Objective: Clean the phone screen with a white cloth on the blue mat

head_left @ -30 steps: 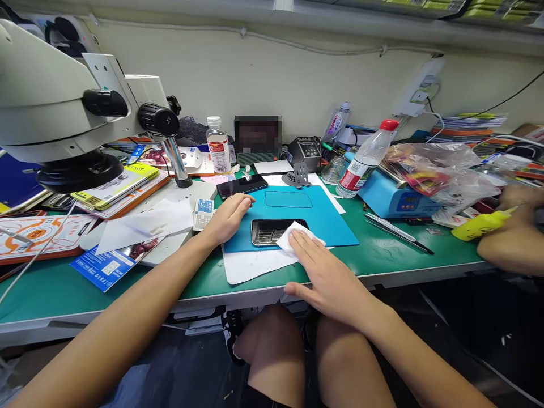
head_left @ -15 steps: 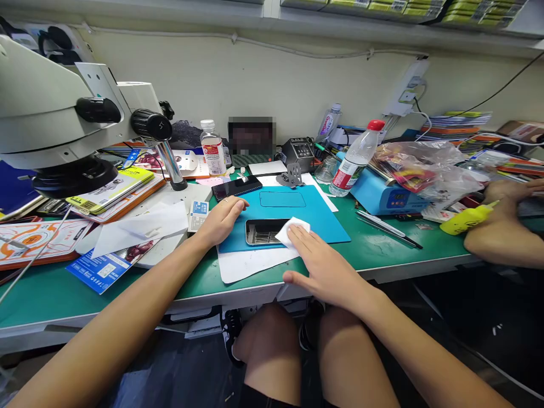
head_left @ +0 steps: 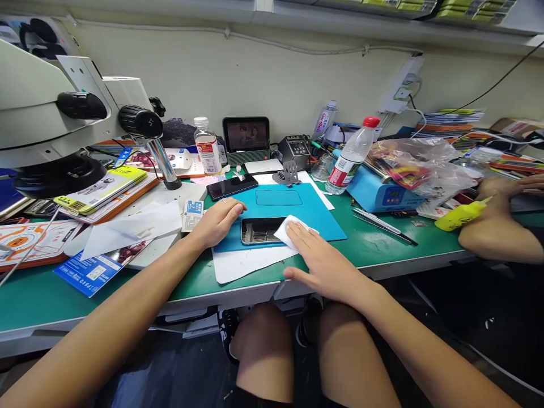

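A smartphone [head_left: 260, 233] with a dark, reflective screen lies flat on the blue mat [head_left: 329, 224]. My right hand [head_left: 317, 252] presses a folded white wipe [head_left: 285, 231] onto the phone's right end, fingers flat over it and thumb held apart. The wipe and fingers hide that end of the phone. My left hand [head_left: 219, 222] rests at the mat's left edge, just left of the phone, with loosely bent fingers and nothing visible in it. A white sheet [head_left: 250, 266] sticks out from under the mat's front edge.
Another dark phone [head_left: 232, 186] lies behind my left hand. A microscope [head_left: 55, 124] overhangs the left side. A red-capped bottle [head_left: 351, 158] stands beside a blue device [head_left: 382, 192]. Tweezers [head_left: 382, 224] lie at right, near another person's arm [head_left: 493, 226] and a yellow bottle [head_left: 461, 215].
The whole view has shifted slightly. My right hand still presses the wipe on the phone's right end, almost in the same spot. My left hand stays by the phone's left side.
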{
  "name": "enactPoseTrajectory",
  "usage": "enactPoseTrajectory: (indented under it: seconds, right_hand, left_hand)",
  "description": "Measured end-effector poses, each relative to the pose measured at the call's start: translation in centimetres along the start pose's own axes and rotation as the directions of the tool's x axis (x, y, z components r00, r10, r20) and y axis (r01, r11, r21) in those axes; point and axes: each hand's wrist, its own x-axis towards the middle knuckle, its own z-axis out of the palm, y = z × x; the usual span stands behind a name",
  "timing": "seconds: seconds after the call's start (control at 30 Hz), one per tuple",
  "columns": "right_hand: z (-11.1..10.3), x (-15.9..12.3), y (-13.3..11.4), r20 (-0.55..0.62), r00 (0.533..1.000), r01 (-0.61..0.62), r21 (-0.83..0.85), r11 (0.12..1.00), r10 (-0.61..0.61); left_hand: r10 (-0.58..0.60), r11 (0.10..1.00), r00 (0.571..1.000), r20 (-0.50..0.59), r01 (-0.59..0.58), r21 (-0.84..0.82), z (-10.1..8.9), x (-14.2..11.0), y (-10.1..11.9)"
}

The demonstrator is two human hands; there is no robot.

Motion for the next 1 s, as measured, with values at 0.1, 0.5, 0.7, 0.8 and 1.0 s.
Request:
enactPoseTrajectory:
  seconds: [0.1,0.5,0.7,0.8,1.0]
  right_hand:
    - [-0.1,-1.6,-0.2,-0.011,1.000,0.002,-0.030,1.000,-0.002]
    - [0.3,1.3,0.5,-0.008,1.000,-0.010,-0.032,0.999,0.009]
    - [0.2,-0.2,0.3,-0.021,0.999,-0.032,-0.070,0.997,0.030]
    - [-0.1,2.2,0.7,-0.001,0.997,-0.079,-0.055,0.995,0.079]
    - [0.3,0.9,1.0,-0.027,0.997,-0.076,-0.067,0.995,0.074]
  left_hand:
    - [0.015,1.000,1.000,0.005,-0.015,0.000,0.0,0.2,0.2]
    - [0.101,0.990,0.971,0.217,-0.120,0.077,-0.7,-0.4,0.8]
    - [0.100,0.992,0.966,0.236,-0.117,0.056,-0.9,-0.1,0.8]
    - [0.100,0.993,0.967,0.236,-0.112,0.040,-0.9,-0.1,0.9]
    - [0.119,0.990,0.963,0.240,-0.132,0.040,-0.9,-0.2,0.7]
